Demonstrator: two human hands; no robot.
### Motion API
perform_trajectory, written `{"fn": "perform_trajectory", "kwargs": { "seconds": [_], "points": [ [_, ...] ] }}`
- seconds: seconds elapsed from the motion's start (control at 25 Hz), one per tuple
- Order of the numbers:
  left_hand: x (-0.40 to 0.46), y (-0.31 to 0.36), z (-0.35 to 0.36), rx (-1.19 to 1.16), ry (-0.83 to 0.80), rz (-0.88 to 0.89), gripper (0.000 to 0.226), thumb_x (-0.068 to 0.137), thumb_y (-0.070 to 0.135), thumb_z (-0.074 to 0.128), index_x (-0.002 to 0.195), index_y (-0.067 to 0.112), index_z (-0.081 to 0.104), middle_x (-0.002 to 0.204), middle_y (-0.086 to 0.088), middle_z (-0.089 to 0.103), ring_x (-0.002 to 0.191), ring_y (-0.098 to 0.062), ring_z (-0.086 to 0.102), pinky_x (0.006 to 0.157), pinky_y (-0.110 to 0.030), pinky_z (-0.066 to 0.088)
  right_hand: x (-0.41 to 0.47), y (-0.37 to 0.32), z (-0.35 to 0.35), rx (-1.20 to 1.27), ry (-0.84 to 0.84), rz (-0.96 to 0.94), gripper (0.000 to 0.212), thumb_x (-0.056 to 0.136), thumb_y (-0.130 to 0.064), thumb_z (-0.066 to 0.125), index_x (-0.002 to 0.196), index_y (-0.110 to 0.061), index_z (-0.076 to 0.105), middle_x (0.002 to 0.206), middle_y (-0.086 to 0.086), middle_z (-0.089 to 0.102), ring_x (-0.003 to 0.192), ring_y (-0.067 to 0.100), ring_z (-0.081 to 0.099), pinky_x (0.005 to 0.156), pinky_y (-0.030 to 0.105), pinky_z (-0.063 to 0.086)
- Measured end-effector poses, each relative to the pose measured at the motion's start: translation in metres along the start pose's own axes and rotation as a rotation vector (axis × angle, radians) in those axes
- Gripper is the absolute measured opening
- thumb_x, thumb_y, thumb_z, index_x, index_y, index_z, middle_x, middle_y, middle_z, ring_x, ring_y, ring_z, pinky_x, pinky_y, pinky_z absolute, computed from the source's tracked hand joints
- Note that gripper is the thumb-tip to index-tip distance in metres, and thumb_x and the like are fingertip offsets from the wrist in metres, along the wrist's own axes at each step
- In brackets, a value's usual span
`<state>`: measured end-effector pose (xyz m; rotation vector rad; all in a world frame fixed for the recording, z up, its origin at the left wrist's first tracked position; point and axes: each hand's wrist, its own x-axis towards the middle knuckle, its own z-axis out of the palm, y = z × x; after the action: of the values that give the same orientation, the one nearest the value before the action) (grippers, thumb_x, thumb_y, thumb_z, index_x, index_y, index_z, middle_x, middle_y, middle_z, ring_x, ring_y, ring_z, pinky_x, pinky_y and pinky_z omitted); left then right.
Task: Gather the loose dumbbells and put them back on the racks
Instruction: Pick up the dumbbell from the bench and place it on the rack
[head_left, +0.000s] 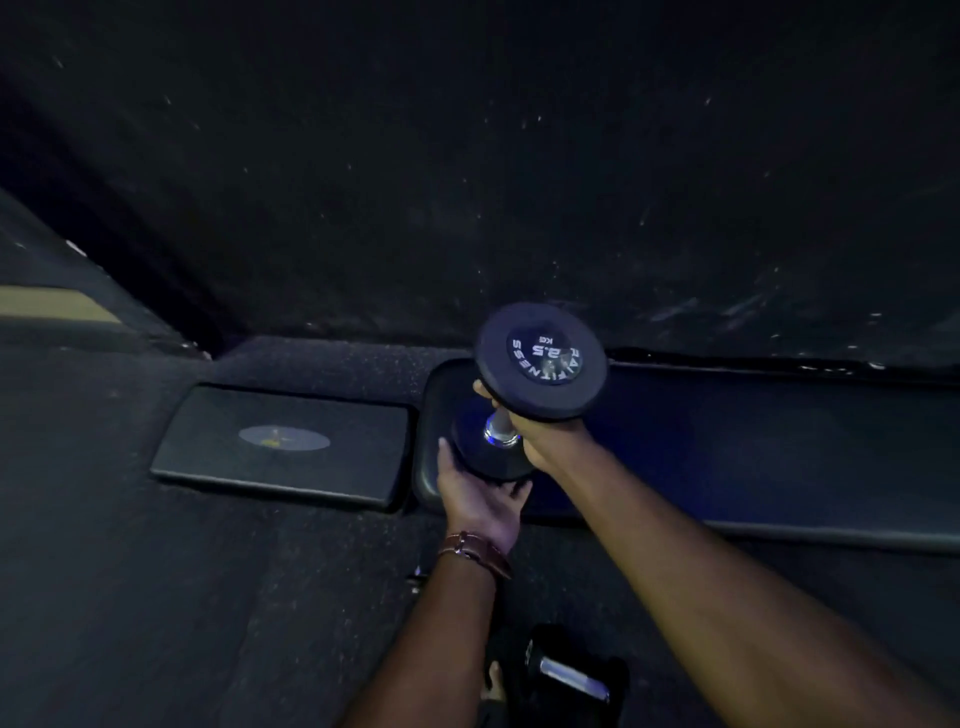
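One dumbbell (540, 364) upright | right hand (535, 436) fingers gripped round its middle | left hand (478, 499) fingers cupping its underside

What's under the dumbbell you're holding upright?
The left hand cups the lower head of the dumbbell; the right hand grips the handle. Beneath lies the rounded end of a black bench pad. Head and hand hide whether they touch.

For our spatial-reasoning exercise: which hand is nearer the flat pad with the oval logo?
Left. The left hand cups the lower head of the dumbbell just right of the pad; the right hand grips its handle, farther right.
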<state>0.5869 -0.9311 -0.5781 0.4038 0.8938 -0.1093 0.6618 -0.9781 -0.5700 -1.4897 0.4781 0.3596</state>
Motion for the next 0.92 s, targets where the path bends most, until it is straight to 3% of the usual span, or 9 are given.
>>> {"fn": "perform_trajectory", "kwargs": {
  "seconds": [0.08,0.16,0.24,0.32,0.36,0.4,0.56,0.68,0.92],
  "points": [
    [-0.057,-0.002,0.042,-0.127,-0.124,0.023,0.056,0.092,0.059,0.045,0.124,0.019,0.069,0.123,-0.012,0.072,0.115,-0.032,0.064,0.101,-0.052,0.044,-0.039,-0.057,-0.023,-0.025,-0.033,-0.045,0.034,0.068,-0.002,0.079,0.101,0.001,0.069,0.105,0.012,0.069,0.097,0.022,0.062,0.091,0.04,0.053],
    [-0.116,0.003,0.084,-0.144,-0.273,-0.016,0.05,0.094,0.05,0.05,0.121,0.014,0.071,0.122,-0.013,0.072,0.115,-0.031,0.065,0.104,-0.051,0.044,-0.079,-0.115,-0.052,-0.025,-0.022,-0.071,0.027,0.075,0.009,0.073,0.1,0.001,0.068,0.098,0.012,0.065,0.088,0.02,0.058,0.08,0.038,0.054],
    [-0.165,0.001,0.131,-0.117,-0.349,-0.054,0.048,0.095,0.043,0.053,0.128,0.012,0.067,0.127,-0.013,0.07,0.118,-0.03,0.064,0.107,-0.048,0.045,-0.114,-0.177,-0.08,-0.06,-0.016,-0.114,0.026,0.075,0.004,0.074,0.101,-0.001,0.068,0.097,0.009,0.065,0.088,0.021,0.058,0.084,0.043,0.054],
    [-0.223,-0.015,0.194,-0.034,-0.437,-0.1,0.042,0.096,0.038,0.053,0.12,0.01,0.072,0.121,-0.013,0.073,0.106,-0.028,0.071,0.094,-0.044,0.056,-0.166,-0.261,-0.13,-0.027,0.064,-0.199,0.029,0.072,-0.005,0.077,0.1,-0.001,0.07,0.103,0.01,0.07,0.097,0.024,0.064,0.093,0.041,0.053],
    [-0.264,-0.032,0.229,0.021,-0.52,-0.16,0.039,0.096,0.036,0.052,0.113,0.009,0.075,0.119,-0.014,0.074,0.101,-0.028,0.074,0.088,-0.044,0.059,-0.194,-0.301,-0.168,0.017,0.109,-0.228,0.021,0.072,-0.005,0.077,0.093,-0.004,0.072,0.095,0.008,0.073,0.093,0.022,0.065,0.087,0.037,0.054],
    [-0.301,-0.056,0.262,0.073,-0.573,-0.215,0.038,0.096,0.034,0.052,0.108,0.008,0.077,0.119,-0.015,0.073,0.098,-0.028,0.075,0.086,-0.044,0.06,-0.228,-0.34,-0.207,0.049,0.133,-0.282,0.011,0.076,0.001,0.074,0.081,-0.008,0.072,0.08,0.003,0.075,0.081,0.017,0.064,0.076,0.03,0.052],
    [-0.408,-0.174,0.349,0.249,-0.779,-0.37,0.035,0.098,0.024,0.052,0.116,0.001,0.072,0.127,-0.02,0.068,0.109,-0.032,0.069,0.106,-0.049,0.046,-0.339,-0.43,-0.356,0.112,0.274,-0.443,0.036,0.082,0.015,0.063,0.057,-0.01,0.054,0.037,-0.011,0.054,0.034,0.001,0.043,0.046,0.017,0.037],
    [-0.487,-0.296,0.389,0.35,-0.878,-0.551,0.042,0.098,0.022,0.053,0.132,-0.002,0.061,0.133,-0.024,0.064,0.128,-0.036,0.057,0.116,-0.051,0.036,-0.422,-0.452,-0.493,0.235,0.482,-0.539,0.038,0.083,0.006,0.066,0.054,-0.013,0.049,0.035,-0.008,0.038,0.033,0.008,0.029,0.044,0.022,0.029],
    [-0.626,-0.569,0.418,0.42,-1.033,-0.821,0.037,0.1,0.022,0.048,0.102,-0.001,0.077,0.123,-0.02,0.07,0.093,-0.031,0.075,0.105,-0.051,0.045,-0.558,-0.425,-0.763,0.31,0.804,-0.69,0.044,0.086,-0.004,0.068,0.051,-0.02,0.047,0.038,-0.008,0.028,0.032,0.008,0.025,0.044,0.024,0.022]
  ]
}}
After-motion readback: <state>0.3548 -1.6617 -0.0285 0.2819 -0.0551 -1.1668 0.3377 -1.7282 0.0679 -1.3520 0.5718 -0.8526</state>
